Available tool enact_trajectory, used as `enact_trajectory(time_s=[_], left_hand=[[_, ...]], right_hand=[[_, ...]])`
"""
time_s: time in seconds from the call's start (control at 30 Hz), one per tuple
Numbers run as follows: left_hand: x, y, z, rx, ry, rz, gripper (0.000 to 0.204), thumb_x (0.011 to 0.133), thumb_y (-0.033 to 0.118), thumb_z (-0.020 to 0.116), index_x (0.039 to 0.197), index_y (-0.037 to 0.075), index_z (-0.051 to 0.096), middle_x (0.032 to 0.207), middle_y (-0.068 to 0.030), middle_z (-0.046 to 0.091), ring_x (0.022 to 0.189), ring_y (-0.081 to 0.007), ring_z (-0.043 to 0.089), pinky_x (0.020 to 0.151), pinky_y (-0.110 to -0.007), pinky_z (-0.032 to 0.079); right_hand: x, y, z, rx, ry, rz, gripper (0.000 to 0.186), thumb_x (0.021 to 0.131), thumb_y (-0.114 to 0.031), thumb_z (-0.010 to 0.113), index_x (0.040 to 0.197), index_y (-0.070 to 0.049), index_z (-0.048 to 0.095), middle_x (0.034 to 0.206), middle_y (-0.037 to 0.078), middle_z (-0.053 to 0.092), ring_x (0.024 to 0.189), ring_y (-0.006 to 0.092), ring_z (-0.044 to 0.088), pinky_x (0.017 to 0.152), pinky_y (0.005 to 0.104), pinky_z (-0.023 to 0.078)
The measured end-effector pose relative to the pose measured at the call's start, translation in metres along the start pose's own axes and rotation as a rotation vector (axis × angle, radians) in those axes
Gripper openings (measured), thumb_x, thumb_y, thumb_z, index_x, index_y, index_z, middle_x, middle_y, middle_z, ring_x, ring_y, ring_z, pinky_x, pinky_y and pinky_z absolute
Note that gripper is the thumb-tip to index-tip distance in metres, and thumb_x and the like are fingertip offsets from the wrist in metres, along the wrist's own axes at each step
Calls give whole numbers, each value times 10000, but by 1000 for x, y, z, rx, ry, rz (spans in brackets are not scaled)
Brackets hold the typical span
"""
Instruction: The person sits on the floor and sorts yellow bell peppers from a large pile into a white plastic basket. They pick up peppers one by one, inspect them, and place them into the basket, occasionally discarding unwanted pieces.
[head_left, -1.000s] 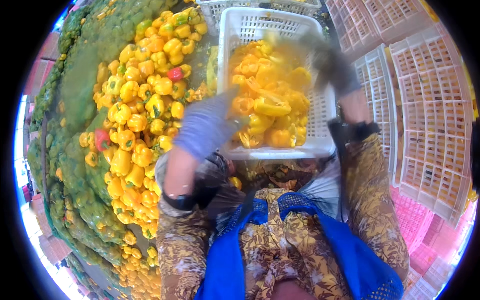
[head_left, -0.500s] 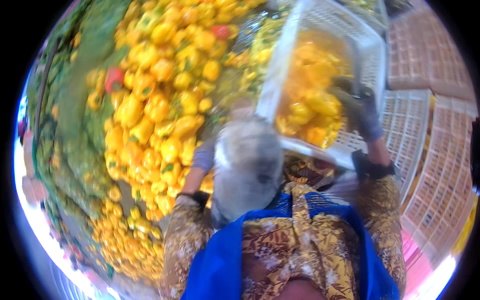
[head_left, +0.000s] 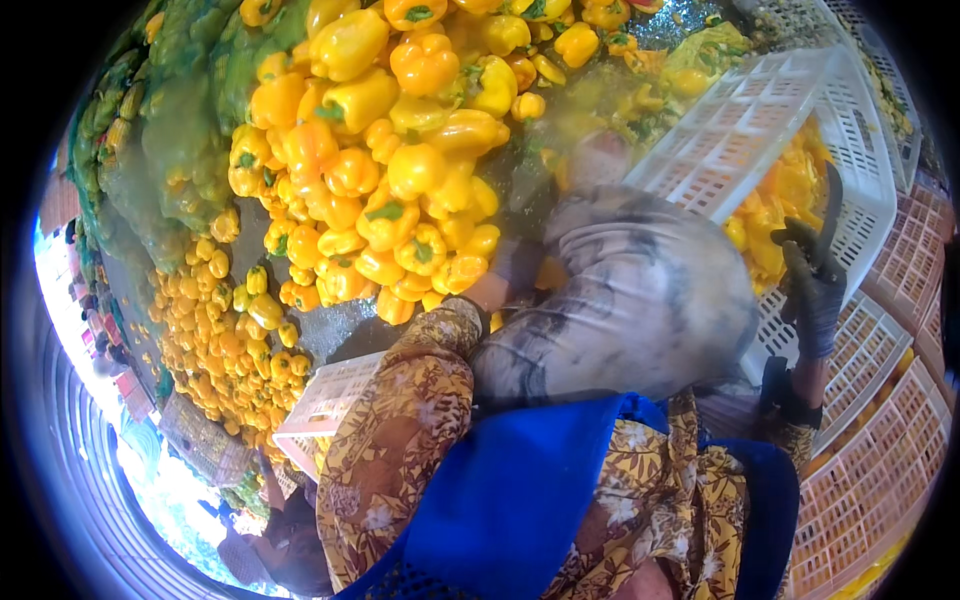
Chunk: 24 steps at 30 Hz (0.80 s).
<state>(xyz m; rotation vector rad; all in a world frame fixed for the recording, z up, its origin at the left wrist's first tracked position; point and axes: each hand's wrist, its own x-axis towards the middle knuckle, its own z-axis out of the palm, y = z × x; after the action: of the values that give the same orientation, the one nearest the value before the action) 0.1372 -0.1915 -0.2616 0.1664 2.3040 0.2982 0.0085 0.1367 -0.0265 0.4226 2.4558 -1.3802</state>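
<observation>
head view: white crate tipped over pepper pile

head cam, looking down. white plastic crate [head_left: 770, 130] is tilted steeply at upper right, its open side facing down-left toward the heap, lattice bottom toward cam. yellow peppers inside crate [head_left: 785, 205] sit against the lower wall, some at the lip.

right hand [head_left: 815, 285], dark glove, fingers wrapped shut around the crate's rim on the right side. firm grip, thumb over the edge.

left hand [head_left: 625, 290], grey glove, very close to the lens and blurred, so it fills mid-frame. it sits under/against the crate's near-left corner; can't tell if fingers are curled on the rim or just pressed flat. left sleeve, brown floral print, comes in from below.

big pile of yellow peppers [head_left: 400, 190] lies left and top-centre on a wet dark surface, w/ a smaller-pepper spread [head_left: 225, 340] lower-left. green peppers [head_left: 180, 130] bank along the far left edge.

second white crate [head_left: 325, 400] pokes out just beside the left elbow, corner only. stacked pink/orange crates [head_left: 880, 440] on the right & lower right, well behind the right forearm. blue apron [head_left: 520, 490] at the bottom.
</observation>
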Motion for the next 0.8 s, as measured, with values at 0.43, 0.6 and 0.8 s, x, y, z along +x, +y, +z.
enact_trajectory(time_s=[0.43, 0.6, 0.8], left_hand=[[4, 11, -7, -51, 12, -27, 465, 772, 386, 648, 1154, 132, 575, 1028, -195, 630, 923, -372, 610, 779, -412, 492], [-25, -16, -76, -263, 271, -146, 477, 764, 395, 652, 1158, 138, 571, 1036, -195, 628, 926, -373, 608, 775, -416, 492], [-40, -23, -206, -1217, 552, 209, 636, 672, 39, 785, 1226, -19, 477, 1061, -65, 603, 985, -170, 577, 870, -298, 477]], right_hand=[[-15, -5, -13, 38, 7, -101, 339, 848, -104, 606, 1172, -6, 587, 958, 66, 669, 611, 37, 499, 546, 167, 404], [-25, -15, -24, 17, 98, -117, 333, 865, -155, 581, 1165, -10, 593, 974, 72, 667, 588, 34, 492, 552, 177, 432], [-42, -44, -12, 363, -94, -96, 381, 905, -243, 524, 1214, -21, 548, 889, 48, 644, 525, 27, 486, 451, 152, 390]])
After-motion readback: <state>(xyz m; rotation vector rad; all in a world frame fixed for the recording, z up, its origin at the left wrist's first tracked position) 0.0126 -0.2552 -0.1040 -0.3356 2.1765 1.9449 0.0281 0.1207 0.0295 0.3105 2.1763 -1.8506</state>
